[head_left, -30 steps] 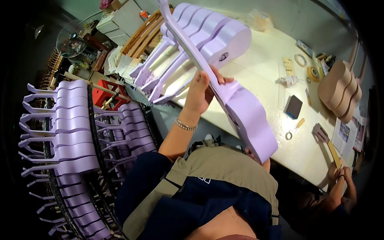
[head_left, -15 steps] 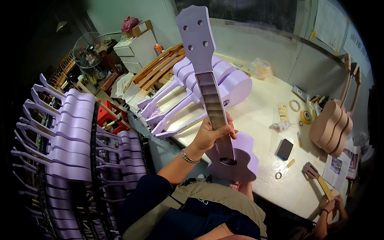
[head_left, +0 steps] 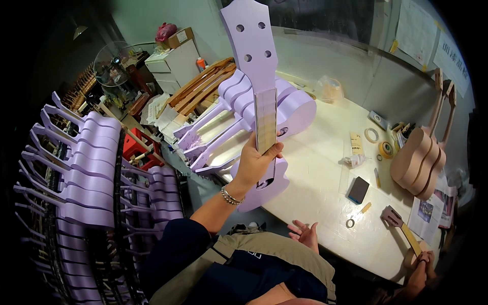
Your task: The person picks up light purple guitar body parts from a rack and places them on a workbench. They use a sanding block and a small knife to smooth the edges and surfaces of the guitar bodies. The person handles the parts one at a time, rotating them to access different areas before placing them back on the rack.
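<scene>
My left hand [head_left: 259, 161], with a beaded bracelet at its wrist, is wrapped round the neck of a lilac ukulele [head_left: 251, 40]. The ukulele stands nearly upright, headstock up, four-holed and without strings. Masking tape covers its fingerboard; my hand and forearm hide part of the body and sound hole. My right hand [head_left: 304, 235] is off the ukulele, palm up with fingers spread, by the table's near edge. Behind the held ukulele, several lilac ukuleles [head_left: 300, 113] lie side by side on the table, necks toward the left.
Racks of lilac ukuleles [head_left: 91, 168] fill the left side. On the white table [head_left: 310, 188] lie a dark sanding block [head_left: 359, 190], tape rolls [head_left: 386, 149] and a small ring [head_left: 350, 223]. Unpainted ukuleles [head_left: 419, 162] stand at right. A co-worker's hands [head_left: 423, 267] hold another ukulele.
The held ukulele has turned and shifted left, its headstock higher in view. My right hand, earlier at the lower end of the body, has come away and opened.
</scene>
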The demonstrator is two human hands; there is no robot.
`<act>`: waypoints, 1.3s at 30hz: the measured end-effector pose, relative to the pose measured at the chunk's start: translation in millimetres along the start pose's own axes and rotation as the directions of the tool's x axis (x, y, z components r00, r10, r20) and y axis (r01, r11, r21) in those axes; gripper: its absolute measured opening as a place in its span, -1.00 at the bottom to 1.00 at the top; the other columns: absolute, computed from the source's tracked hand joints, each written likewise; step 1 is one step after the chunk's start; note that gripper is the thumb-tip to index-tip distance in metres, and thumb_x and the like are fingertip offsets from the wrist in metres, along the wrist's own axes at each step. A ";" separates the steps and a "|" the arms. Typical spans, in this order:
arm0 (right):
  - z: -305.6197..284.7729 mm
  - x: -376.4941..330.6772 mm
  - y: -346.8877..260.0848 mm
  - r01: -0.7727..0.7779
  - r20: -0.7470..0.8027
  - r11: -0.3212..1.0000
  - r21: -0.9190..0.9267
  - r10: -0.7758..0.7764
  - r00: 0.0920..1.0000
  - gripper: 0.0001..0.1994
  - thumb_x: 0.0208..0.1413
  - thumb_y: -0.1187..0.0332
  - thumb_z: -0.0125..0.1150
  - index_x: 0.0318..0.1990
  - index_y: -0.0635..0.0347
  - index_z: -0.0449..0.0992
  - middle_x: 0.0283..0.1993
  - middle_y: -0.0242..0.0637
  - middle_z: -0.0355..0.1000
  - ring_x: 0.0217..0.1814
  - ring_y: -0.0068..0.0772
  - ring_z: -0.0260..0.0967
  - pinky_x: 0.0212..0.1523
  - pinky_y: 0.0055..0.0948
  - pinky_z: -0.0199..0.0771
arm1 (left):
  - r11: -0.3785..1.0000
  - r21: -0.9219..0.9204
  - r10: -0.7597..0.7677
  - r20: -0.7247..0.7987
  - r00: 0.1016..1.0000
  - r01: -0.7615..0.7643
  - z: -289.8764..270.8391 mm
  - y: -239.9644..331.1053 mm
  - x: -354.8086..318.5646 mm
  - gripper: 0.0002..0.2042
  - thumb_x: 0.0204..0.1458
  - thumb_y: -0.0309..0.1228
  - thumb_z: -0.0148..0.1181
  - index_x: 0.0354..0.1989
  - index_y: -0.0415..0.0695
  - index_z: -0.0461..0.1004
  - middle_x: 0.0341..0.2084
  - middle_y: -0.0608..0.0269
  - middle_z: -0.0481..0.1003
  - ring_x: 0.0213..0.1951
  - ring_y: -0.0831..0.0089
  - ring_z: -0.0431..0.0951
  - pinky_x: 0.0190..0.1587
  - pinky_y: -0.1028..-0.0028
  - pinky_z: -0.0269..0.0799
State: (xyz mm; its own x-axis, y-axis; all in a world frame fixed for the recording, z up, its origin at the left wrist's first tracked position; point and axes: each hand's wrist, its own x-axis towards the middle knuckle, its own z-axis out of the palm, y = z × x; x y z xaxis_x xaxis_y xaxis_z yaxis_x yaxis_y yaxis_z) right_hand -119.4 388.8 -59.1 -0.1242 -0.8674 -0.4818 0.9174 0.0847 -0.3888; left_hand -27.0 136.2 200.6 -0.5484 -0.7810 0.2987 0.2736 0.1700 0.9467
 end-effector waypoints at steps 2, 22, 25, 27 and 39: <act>-3.1 0.6 -1.0 -0.004 0.006 1.000 -0.003 0.004 1.000 -0.12 0.00 -0.38 -0.46 0.14 0.31 0.17 -0.01 0.04 0.35 -0.23 -0.25 0.46 -0.18 -0.37 0.47 | 0.999 -0.029 0.038 0.003 0.999 -0.037 0.4 -0.1 2.1 -0.70 -0.01 -0.43 0.20 -0.13 -0.24 0.30 -0.51 0.33 0.42 -0.46 0.53 0.47 -0.38 0.56 0.39; 4.4 -1.5 -0.1 0.003 -0.053 1.000 0.003 -0.003 0.999 -0.15 0.02 -0.36 -0.47 0.10 0.32 0.20 -0.10 -0.01 0.40 -0.29 -0.32 0.45 -0.39 -0.52 0.50 | 0.968 0.221 0.090 0.153 0.984 -0.123 1.5 0.7 4.0 -0.69 0.12 -0.40 0.01 -0.03 -0.26 0.17 -0.43 0.28 0.37 -0.38 0.54 0.38 -0.26 0.54 0.31; 5.7 -2.3 -0.7 0.003 -0.047 1.000 0.000 -0.003 0.999 -0.15 0.02 -0.35 -0.47 0.10 0.32 0.20 -0.08 -0.01 0.40 -0.28 -0.33 0.45 -0.38 -0.53 0.50 | 0.938 0.295 0.122 0.210 0.970 -0.182 3.7 4.4 4.7 -0.70 0.13 -0.42 -0.04 -0.01 -0.27 0.15 -0.44 0.29 0.34 -0.40 0.54 0.34 -0.26 0.55 0.27; 5.7 -2.0 -0.5 0.001 -0.040 1.000 -0.005 -0.001 0.999 -0.15 0.02 -0.35 -0.46 0.10 0.32 0.20 -0.08 -0.02 0.39 -0.27 -0.33 0.45 -0.37 -0.53 0.49 | 0.958 0.242 0.107 0.187 0.977 -0.151 6.5 2.4 4.6 -0.68 0.12 -0.41 -0.01 -0.01 -0.27 0.15 -0.46 0.32 0.32 -0.41 0.54 0.31 -0.26 0.56 0.26; -6.0 2.5 0.0 -0.020 0.076 0.999 -0.028 0.022 0.997 -0.19 0.00 -0.35 -0.32 0.14 0.23 0.20 -0.04 -0.06 0.39 -0.16 -0.27 0.44 -0.23 -0.44 0.47 | 1.000 -0.007 -0.004 0.360 0.933 0.007 -7.3 0.7 7.3 -0.63 0.14 -0.35 -0.01 0.06 -0.24 0.14 -0.39 0.29 0.35 -0.28 0.54 0.39 -0.19 0.56 0.29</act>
State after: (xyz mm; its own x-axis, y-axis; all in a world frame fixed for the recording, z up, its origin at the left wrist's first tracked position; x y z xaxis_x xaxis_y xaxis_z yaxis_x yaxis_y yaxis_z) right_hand -122.1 389.6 -65.0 -0.0750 -0.9000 -0.4294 0.9089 0.1155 -0.4008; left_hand -25.1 126.2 202.5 -0.7972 -0.5131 0.3180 0.2753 0.1598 0.9480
